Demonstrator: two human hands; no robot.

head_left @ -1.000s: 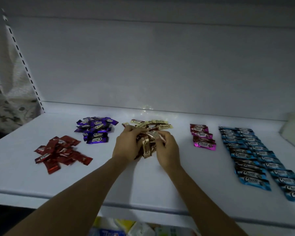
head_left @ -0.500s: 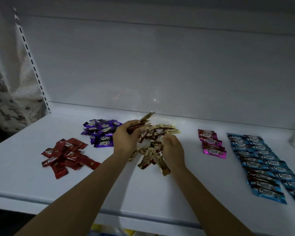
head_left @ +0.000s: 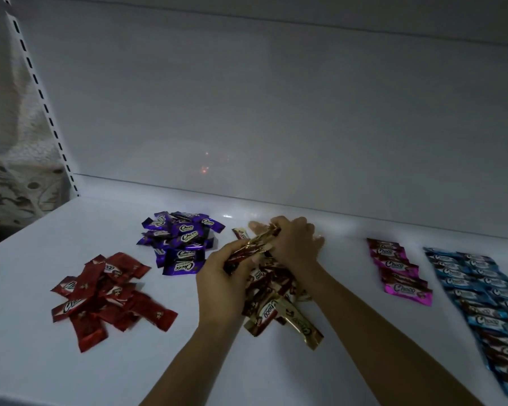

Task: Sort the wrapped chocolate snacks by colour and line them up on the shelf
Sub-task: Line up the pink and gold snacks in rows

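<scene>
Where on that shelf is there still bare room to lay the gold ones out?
Bare shelf runs along the front edge before the red pile and along the back wall behind every group. A gap lies between the gold snacks and the pink row. Crowded: the middle, where left hand and right hand grip gold snacks, and the blue rows at right.

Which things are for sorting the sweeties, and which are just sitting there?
For the job: gold snacks, gripped by the left hand and right hand; red snacks; purple snacks; pink snacks; blue snacks; shelf.
Just there: patterned cloth; slotted rail.
</scene>
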